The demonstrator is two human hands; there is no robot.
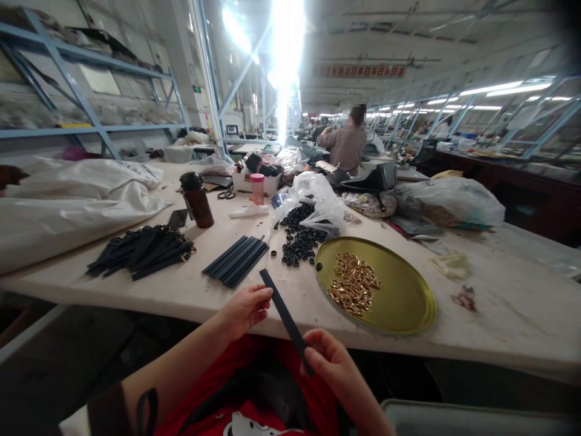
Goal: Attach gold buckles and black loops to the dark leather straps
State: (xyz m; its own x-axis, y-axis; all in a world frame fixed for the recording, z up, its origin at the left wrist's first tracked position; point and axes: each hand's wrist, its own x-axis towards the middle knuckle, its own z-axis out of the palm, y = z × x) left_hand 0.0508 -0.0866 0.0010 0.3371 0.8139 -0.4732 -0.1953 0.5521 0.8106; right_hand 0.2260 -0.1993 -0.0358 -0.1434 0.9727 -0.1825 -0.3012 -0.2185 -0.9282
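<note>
Between my two hands a flat dark strap [285,318] slants over the table's front edge. My left hand [249,309] is closed near its upper end, the thumb and fingers pinching its side. Around the lower end my right hand [327,357] is closed, thumb on top. Beyond them lies a row of similar dark straps [236,260]. Small black loops [302,239] spill from a clear plastic bag [320,197]. To the right, a round gold tray [403,297] carries a heap of gold metal buckles [354,284].
A pile of dark straps with gold fittings [144,249] lies at left, near a brown bottle [197,203]. A pink-lidded jar [257,189] and scissors [226,194] are farther back. Large white sacking [82,194] covers the left end. A person [347,142] is across the table.
</note>
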